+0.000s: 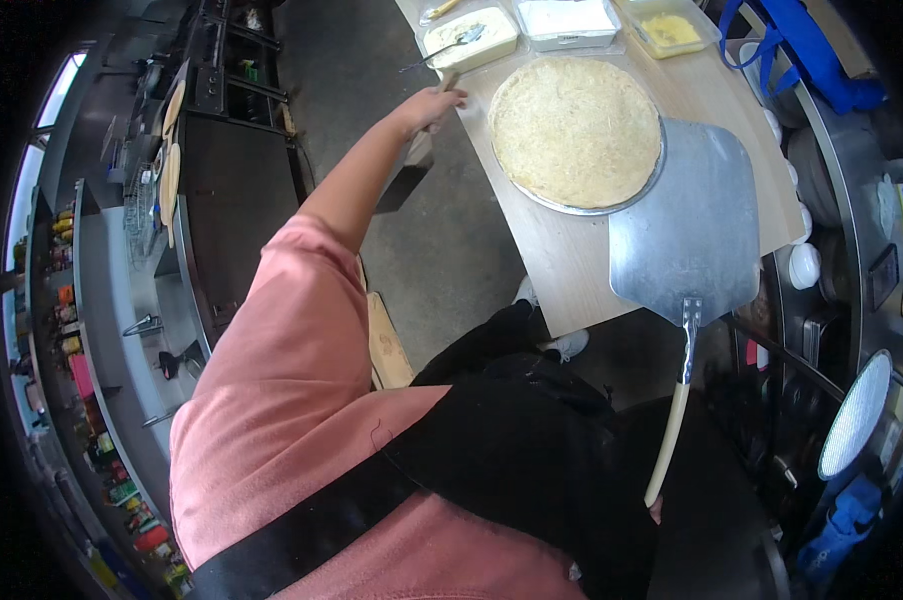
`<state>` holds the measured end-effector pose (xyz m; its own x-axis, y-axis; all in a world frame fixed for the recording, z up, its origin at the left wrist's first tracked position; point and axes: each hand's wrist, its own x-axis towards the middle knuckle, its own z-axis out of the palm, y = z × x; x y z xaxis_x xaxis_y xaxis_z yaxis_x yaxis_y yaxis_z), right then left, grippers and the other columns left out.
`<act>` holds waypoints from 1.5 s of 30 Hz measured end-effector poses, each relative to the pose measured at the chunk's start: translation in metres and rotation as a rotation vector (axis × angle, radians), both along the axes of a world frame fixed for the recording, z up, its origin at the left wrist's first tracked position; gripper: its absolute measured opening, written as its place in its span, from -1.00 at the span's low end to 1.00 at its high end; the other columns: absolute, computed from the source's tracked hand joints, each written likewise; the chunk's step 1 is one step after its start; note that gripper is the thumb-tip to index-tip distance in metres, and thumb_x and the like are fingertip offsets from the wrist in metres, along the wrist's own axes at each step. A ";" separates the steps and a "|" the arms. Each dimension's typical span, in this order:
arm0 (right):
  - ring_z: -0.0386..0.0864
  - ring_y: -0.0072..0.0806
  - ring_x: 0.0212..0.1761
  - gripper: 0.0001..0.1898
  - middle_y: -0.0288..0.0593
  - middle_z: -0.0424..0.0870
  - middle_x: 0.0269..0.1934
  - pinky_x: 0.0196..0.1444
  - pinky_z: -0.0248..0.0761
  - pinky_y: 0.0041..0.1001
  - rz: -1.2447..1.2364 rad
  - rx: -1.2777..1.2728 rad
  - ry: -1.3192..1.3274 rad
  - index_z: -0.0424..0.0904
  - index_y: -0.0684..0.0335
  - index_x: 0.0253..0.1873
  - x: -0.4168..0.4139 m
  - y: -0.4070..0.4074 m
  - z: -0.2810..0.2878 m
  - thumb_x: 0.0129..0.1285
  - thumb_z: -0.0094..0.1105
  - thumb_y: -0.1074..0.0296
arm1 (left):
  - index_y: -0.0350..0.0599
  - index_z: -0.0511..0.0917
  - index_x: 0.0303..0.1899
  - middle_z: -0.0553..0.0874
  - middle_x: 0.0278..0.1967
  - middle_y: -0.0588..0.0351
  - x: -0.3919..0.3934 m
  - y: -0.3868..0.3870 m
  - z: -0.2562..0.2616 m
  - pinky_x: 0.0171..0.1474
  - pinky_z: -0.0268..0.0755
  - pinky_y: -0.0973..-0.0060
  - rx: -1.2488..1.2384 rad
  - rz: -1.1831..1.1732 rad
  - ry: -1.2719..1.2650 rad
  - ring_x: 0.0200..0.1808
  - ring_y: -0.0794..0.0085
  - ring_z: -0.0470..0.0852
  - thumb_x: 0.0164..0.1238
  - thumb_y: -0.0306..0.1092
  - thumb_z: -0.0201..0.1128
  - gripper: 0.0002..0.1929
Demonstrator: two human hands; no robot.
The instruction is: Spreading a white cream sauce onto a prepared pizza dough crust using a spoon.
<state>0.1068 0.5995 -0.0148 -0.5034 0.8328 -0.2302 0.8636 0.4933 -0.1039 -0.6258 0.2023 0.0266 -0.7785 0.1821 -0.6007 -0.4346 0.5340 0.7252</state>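
Note:
My left hand [427, 111] is stretched out beside the table's left edge, closed around a wooden handle [448, 80]; the rest of that tool hangs below, blurred and partly hidden. A large round pale dough base or flatbread [575, 131] lies on a round metal pan on the wooden table [564, 285]. Close against its lower right side is a metal pizza peel [688, 217], whose blade reaches past the table's near edge. Only a little of my right hand [655, 510] shows, at the end of the peel's pale handle; the apron and shadow hide its grip.
Plastic tubs of a creamy mix with a spoon [470, 37], white powder [568, 15] and a yellow food [670, 34] line the table's far end. A blue bag [819, 52] and shelves with white bowls [804, 266] stand right. A round mesh screen [856, 415] is lower right.

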 end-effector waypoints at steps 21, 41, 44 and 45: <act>0.54 0.14 -0.39 -0.77 0.15 0.56 -0.46 -0.38 0.39 -0.09 0.038 -0.119 -0.029 0.48 0.28 -0.27 -0.040 -0.021 0.021 -0.07 0.27 0.42 | -0.10 0.64 -0.16 0.43 -0.54 0.27 -0.062 0.033 -0.021 -0.64 0.09 0.63 -0.124 -0.137 -0.134 -0.69 0.64 0.23 0.21 -0.22 0.11 -0.73; 0.60 0.09 -0.30 -0.63 0.20 0.61 -0.38 -0.29 0.49 -0.13 0.126 -0.347 -0.151 0.56 0.29 -0.01 -0.078 -0.029 0.004 0.02 0.28 0.38 | -0.15 0.58 -0.01 0.39 -0.55 0.32 -0.056 0.064 -0.013 -0.60 0.06 0.63 -0.094 -0.177 -0.020 -0.62 0.66 0.22 0.31 -0.26 0.06 -0.69; 0.60 0.09 -0.27 -0.62 0.21 0.61 -0.35 -0.28 0.48 -0.12 0.143 -0.371 -0.131 0.54 0.33 0.03 -0.084 -0.027 0.000 0.10 0.27 0.33 | -0.12 0.57 0.01 0.46 -0.49 0.32 -0.054 0.056 -0.021 -0.61 0.06 0.65 -0.107 -0.183 -0.010 -0.63 0.68 0.22 0.30 -0.29 0.05 -0.69; 0.60 0.09 -0.25 -0.61 0.22 0.61 -0.35 -0.27 0.48 -0.12 0.150 -0.373 -0.115 0.53 0.35 0.05 -0.088 -0.025 0.001 0.14 0.27 0.30 | -0.12 0.57 0.01 0.46 -0.49 0.32 -0.052 0.053 -0.022 -0.61 0.06 0.65 -0.102 -0.185 -0.012 -0.63 0.68 0.22 0.30 -0.29 0.05 -0.69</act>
<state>0.0187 0.5745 -0.0138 -0.5659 0.6011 -0.5643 0.8018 0.5608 -0.2067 -0.6781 0.2552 0.0048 -0.7297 0.2594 -0.6326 -0.3307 0.6759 0.6586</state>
